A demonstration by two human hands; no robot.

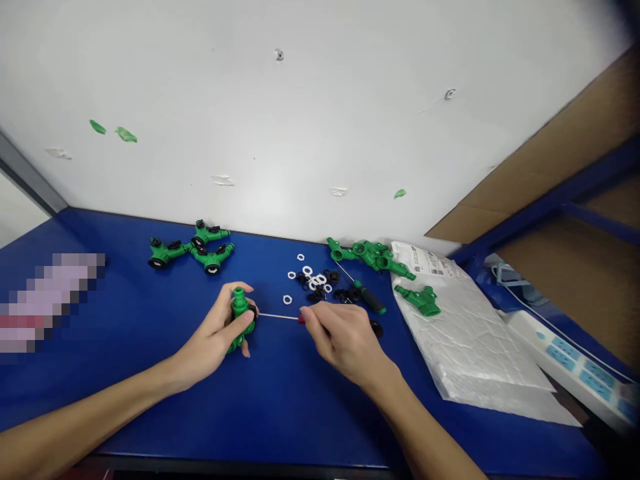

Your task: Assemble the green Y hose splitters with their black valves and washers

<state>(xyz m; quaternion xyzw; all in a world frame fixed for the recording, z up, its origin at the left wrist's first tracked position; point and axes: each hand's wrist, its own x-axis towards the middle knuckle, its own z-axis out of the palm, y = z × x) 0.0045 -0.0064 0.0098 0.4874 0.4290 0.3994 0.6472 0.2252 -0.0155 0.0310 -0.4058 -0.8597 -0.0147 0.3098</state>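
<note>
The left hand (215, 337) has its fingers wrapped around a green hose connector (241, 319). The right hand (345, 343) pinches a thin screwdriver (279, 317), its tip touching the connector.

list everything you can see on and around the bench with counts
blue workbench: one, blue, under everything
white wall: one, white, behind the bench
green plastic hose splitters: about seven, green and black; back left, back right, on the bag, in the left hand
white washers: about ten, white, back centre
black fittings: several, black, among the washers
screwdriver: one, green and black, back right
thin screwdriver: one, red and silver, in the right hand
packing bag: one, white, right
power strip: one, white and blue, far right
left hand: one, holding a splitter
right hand: one, holding the thin screwdriver
</note>
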